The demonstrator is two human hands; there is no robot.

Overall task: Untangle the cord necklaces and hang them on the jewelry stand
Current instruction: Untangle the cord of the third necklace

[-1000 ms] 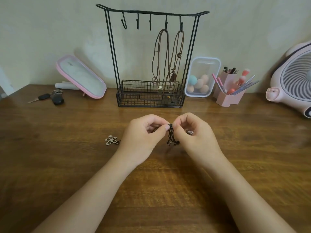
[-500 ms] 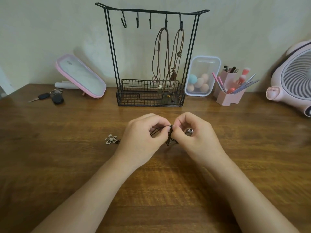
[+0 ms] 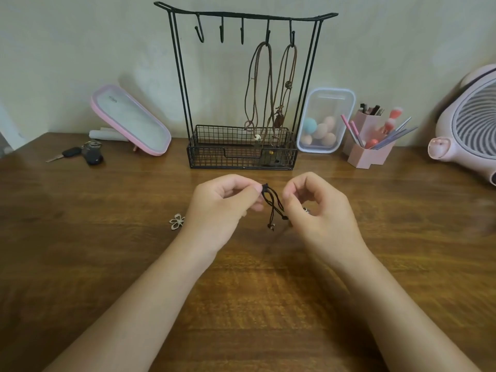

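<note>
Above table (image 3: 80, 237), my left hand (image 3: 222, 208) pinches dark cord (image 3: 271, 206) at its knot; right hand (image 3: 319, 213) curled just beside the loose strands, can't tell if gripping.

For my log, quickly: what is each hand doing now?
Left hand: pinches the dark cord at its knot.
Right hand: curled beside the cord; grip cannot be told.

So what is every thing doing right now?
left hand, pinching the dark cord at its knot.
dark cord, looped, dangling.
right hand, fingers curled beside cord; grip unclear.
brown necklaces, hanging on jewelry stand.
flower pendant, lying on table.
</note>
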